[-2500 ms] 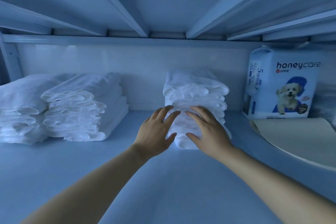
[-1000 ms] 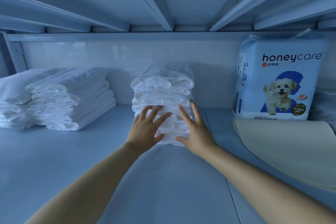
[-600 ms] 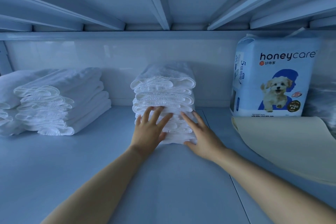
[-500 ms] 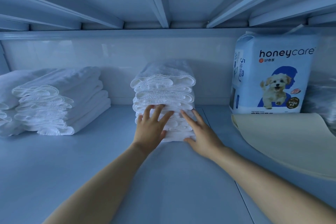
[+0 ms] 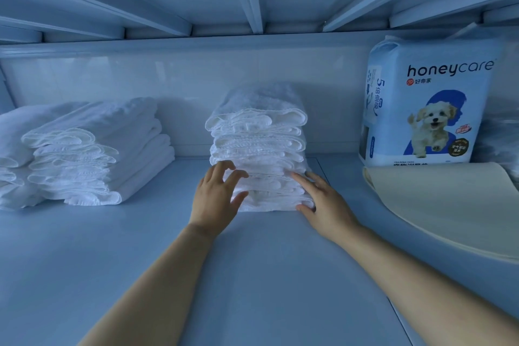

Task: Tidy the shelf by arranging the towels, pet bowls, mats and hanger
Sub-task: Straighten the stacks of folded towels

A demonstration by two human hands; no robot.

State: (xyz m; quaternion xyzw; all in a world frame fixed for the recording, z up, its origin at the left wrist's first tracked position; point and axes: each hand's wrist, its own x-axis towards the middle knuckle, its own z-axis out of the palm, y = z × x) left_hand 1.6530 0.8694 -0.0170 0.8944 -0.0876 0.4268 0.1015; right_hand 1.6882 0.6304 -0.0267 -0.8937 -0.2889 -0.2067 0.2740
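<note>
Both forearms reach over the shelf (image 5: 84, 261). The left hand (image 5: 214, 196) and right hand (image 5: 325, 202) lie flat, fingers spread and grasping nothing, against the front of the middle towel stack (image 5: 258, 143). Another towel stack (image 5: 95, 149) sits left; a cream mat (image 5: 449, 205) and honeycare pad pack (image 5: 427, 98) sit right.

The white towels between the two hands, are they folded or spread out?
Folded. The middle towel stack shows layered rounded fold edges facing forward, piled upright on the shelf.
</note>
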